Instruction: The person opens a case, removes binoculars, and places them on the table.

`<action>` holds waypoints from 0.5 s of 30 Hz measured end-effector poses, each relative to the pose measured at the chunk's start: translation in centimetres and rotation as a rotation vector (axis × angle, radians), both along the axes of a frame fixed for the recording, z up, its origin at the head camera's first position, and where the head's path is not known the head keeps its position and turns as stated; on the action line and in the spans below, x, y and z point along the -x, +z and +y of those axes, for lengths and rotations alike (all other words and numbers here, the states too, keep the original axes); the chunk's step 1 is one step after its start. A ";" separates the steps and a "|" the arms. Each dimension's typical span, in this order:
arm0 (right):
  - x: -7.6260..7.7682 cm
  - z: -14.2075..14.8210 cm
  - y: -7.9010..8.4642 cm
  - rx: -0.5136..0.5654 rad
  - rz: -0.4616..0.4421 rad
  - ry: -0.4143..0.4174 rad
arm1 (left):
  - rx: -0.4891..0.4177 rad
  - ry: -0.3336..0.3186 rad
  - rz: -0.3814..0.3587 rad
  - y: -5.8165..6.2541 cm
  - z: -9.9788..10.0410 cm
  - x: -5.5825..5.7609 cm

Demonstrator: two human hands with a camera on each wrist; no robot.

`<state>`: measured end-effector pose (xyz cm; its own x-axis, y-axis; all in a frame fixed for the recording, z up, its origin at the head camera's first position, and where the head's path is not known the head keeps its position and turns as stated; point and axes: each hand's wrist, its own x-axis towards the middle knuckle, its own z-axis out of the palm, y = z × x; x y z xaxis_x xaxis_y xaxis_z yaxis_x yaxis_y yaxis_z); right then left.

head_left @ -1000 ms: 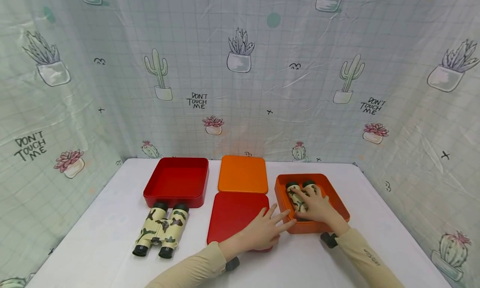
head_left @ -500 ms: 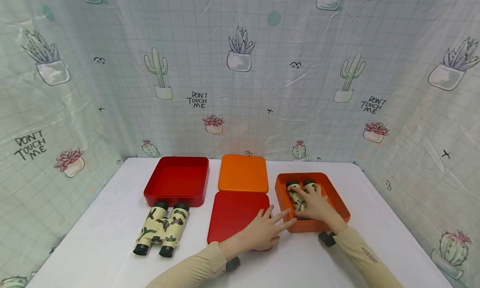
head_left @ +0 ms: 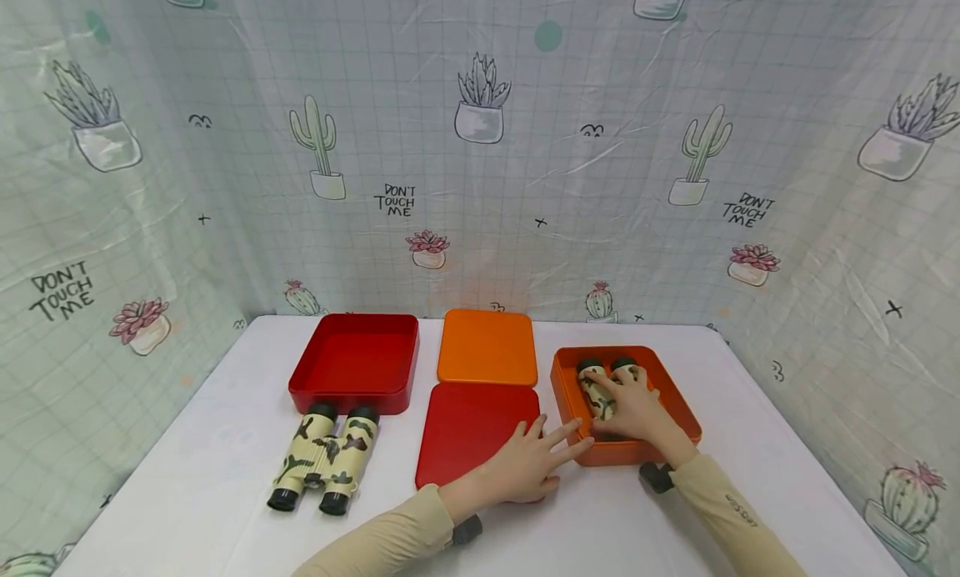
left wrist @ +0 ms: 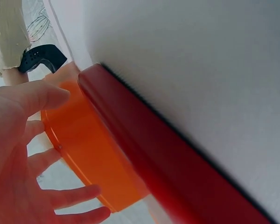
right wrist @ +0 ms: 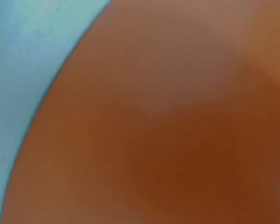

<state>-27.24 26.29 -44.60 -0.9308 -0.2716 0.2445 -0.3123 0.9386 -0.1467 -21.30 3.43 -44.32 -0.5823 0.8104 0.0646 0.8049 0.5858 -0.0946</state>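
Note:
A pair of camouflage binoculars [head_left: 599, 396] lies inside the open orange box [head_left: 626, 454] at the right, eyepiece ends toward the back wall. My right hand [head_left: 633, 406] reaches into the box and grips the binoculars from above, thumb toward the near end; the palm covers part of them. In the right wrist view the orange box wall [right wrist: 84, 140] fills most of the picture, blurred. My left hand [head_left: 521, 463] is spread beside the box, fingertips right at its near left corner. The left wrist view shows this hand [left wrist: 18, 154] with straight fingers along the orange wall [left wrist: 93, 149].
A red lid [head_left: 472, 435] lies partly under my left hand, with an orange lid [head_left: 487, 348] behind it. At the left an open red box [head_left: 358, 358] stands behind a second pair of binoculars [head_left: 318, 460]. Patterned curtains [head_left: 540, 168] enclose the table [head_left: 202, 444].
The binoculars in the orange box have shifted slightly to the right, together with my right hand's fingers. My left hand stays at the box corner.

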 end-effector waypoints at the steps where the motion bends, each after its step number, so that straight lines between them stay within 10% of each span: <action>1: 0.0 0.0 0.0 -0.003 0.003 0.002 | -0.001 0.001 -0.005 0.0 0.0 0.0; 15: -0.4 -0.4 1.0 0.003 0.022 0.008 | 0.004 0.017 -0.032 0.2 0.0 -0.2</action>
<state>-26.88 25.91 -43.55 -0.9230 -0.2780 0.2660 -0.3228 0.9357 -0.1423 -21.12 3.46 -44.15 -0.5980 0.8004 0.0425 0.7972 0.5994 -0.0718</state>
